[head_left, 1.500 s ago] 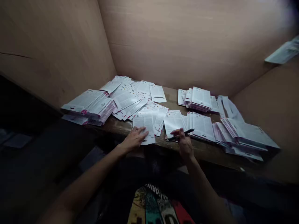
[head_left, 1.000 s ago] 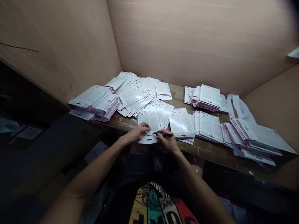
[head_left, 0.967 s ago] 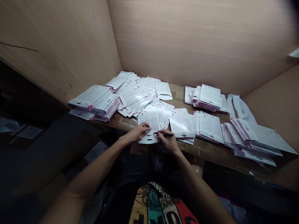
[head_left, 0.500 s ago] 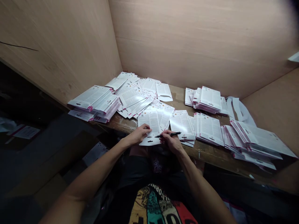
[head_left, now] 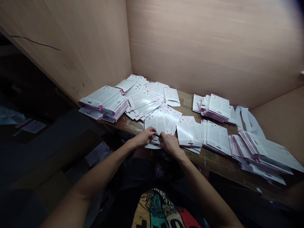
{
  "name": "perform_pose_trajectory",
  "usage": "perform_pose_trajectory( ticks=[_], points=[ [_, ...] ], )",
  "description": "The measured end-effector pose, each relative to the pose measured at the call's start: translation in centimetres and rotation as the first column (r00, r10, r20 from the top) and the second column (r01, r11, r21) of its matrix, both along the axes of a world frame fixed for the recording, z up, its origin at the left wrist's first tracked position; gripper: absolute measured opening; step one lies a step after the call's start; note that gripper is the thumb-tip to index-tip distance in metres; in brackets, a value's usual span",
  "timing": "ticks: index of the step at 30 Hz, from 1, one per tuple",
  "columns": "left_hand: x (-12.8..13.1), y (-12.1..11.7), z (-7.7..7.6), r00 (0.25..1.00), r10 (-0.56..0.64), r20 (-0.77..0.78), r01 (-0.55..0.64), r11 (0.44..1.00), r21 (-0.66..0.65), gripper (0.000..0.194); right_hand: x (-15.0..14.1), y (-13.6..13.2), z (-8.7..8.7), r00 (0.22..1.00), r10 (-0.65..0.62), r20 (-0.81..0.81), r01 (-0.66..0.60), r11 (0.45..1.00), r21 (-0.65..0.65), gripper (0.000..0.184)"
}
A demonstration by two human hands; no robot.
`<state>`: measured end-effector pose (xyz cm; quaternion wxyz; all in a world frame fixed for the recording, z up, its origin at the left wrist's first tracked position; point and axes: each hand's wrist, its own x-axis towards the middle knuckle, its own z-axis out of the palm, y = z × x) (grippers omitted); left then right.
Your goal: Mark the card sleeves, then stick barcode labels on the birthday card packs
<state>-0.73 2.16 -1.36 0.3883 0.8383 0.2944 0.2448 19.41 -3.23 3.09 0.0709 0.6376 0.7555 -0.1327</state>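
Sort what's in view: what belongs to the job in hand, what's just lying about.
Likely the job:
black pen, between left hand and right hand
printed white packet beneath them
packet stacks

Seemingly lying about:
looped white strip, right
pink-edged paper, far left

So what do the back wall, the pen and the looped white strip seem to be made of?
Back wall: matte plywood, perhaps cardboard, from its tan, faintly streaked face. Pen: probably plastic; slim, black, mostly hidden. Looped white strip: paper or thin plastic, bending smoothly.
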Motion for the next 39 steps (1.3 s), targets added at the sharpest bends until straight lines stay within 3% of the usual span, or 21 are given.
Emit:
perform_pose_trajectory(
  ticks=[4, 6, 7, 9, 10, 11, 12, 14, 15, 17, 19, 22, 26, 29, 32, 34, 35, 37, 39],
  points=[
    [-0.2, 0.0, 0.1, 1.0, -0.014, -0.012, 0.014, 0.999, 0.033, 0.041, -0.2, -0.5, 0.5, 1.0, 0.03, -0.009, -0.03, 0.999, 0.011, 0.023],
    [-0.4, 0.3, 0.3, 1.0, 0.001, -0.027, 0.0, 0.999, 0.05, 0.04, 0.5, -1.3, 1.4, 0.983, 0.098, -0.158, -0.101, 0.995, -0.01, 0.022],
    [-0.5, 0.4, 0.4, 0.999, 0.014, -0.03, -0.012, 0.998, 0.054, 0.039, 1.0, -1.8, 1.9, 0.941, 0.174, -0.29, -0.198, 0.979, -0.055, 0.02],
    [-0.6, 0.6, 0.7, 0.999, 0.024, -0.043, -0.022, 0.998, 0.061, 0.035, 2.2, -2.9, 2.8, 0.755, 0.292, -0.587, -0.457, 0.877, -0.151, 0.019],
    [-0.7, 0.5, 0.9, 0.998, 0.019, -0.061, -0.014, 0.997, 0.075, 0.032, 2.8, -3.4, 3.1, 0.664, 0.289, -0.69, -0.531, 0.832, -0.162, 0.022],
    [-0.8, 0.3, 1.1, 0.996, 0.013, -0.092, -0.003, 0.995, 0.105, 0.029, 3.4, -3.7, 3.2, 0.622, 0.266, -0.736, -0.533, 0.833, -0.149, 0.025],
    [-0.8, 0.0, 1.3, 0.991, 0.015, -0.136, 0.005, 0.989, 0.149, 0.029, 3.9, -4.0, 3.1, 0.638, 0.244, -0.73, -0.465, 0.878, -0.113, 0.027],
    [-0.9, -1.1, 1.5, 0.969, 0.049, -0.242, 0.015, 0.966, 0.257, 0.05, 4.4, -4.1, 2.5, 0.769, 0.213, -0.603, -0.236, 0.971, 0.042, 0.022],
    [-0.9, -1.7, 1.6, 0.955, 0.075, -0.288, 0.017, 0.953, 0.303, 0.064, 4.4, -4.0, 2.0, 0.834, 0.211, -0.51, -0.17, 0.977, 0.126, 0.023],
    [-1.1, -2.8, 1.7, 0.933, 0.106, -0.345, 0.024, 0.935, 0.353, 0.072, 4.3, -3.8, 1.0, 0.91, 0.24, -0.338, -0.176, 0.962, 0.21, 0.044],
    [-1.4, -3.5, 1.6, 0.932, 0.102, -0.348, 0.032, 0.932, 0.361, 0.06, 3.9, -3.5, 0.1, 0.931, 0.269, -0.249, -0.218, 0.952, 0.214, 0.055],
    [-1.8, -3.5, 1.2, 0.956, 0.083, -0.282, 0.019, 0.939, 0.343, 0.043, 3.1, -3.1, -0.8, 0.938, 0.256, -0.235, -0.213, 0.957, 0.195, 0.043],
    [-1.6, -2.4, 0.3, 0.972, 0.17, -0.164, -0.121, 0.955, 0.272, 0.023, 1.6, -2.0, -1.2, 0.972, 0.039, -0.231, 0.002, 0.985, 0.175, 0.027],
    [-1.7, -2.2, -0.3, 0.962, 0.221, -0.162, -0.163, 0.937, 0.31, 0.036, 0.3, -1.5, -1.1, 0.975, -0.154, -0.16, 0.184, 0.963, 0.195, 0.028],
    [-2.7, -3.2, -1.1, 0.961, 0.149, -0.233, -0.043, 0.913, 0.406, 0.045, -0.4, -1.9, -1.1, 0.952, -0.24, -0.188, 0.274, 0.943, 0.188, 0.03],
    [-3.5, -4.4, -1.6, 0.962, 0.148, -0.229, -0.024, 0.882, 0.47, 0.044, -0.3, -2.6, -1.2, 0.898, -0.27, -0.347, 0.335, 0.931, 0.144, 0.034],
    [-3.6, -5.0, -1.8, 0.969, 0.16, -0.191, -0.042, 0.861, 0.507, 0.044, -0.1, -3.2, -1.3, 0.835, -0.266, -0.481, 0.356, 0.929, 0.103, 0.038],
    [-2.9, -6.0, -1.7, 0.986, 0.149, -0.077, -0.079, 0.818, 0.57, 0.046, 1.0, -4.4, -1.2, 0.606, -0.22, -0.764, 0.373, 0.927, 0.029, 0.043],
    [-0.9, -6.8, -0.9, 0.995, 0.097, 0.028, -0.094, 0.794, 0.6, 0.048, 3.0, -5.6, -0.7, 0.366, -0.171, -0.915, 0.415, 0.91, -0.004, 0.044]
  ],
)
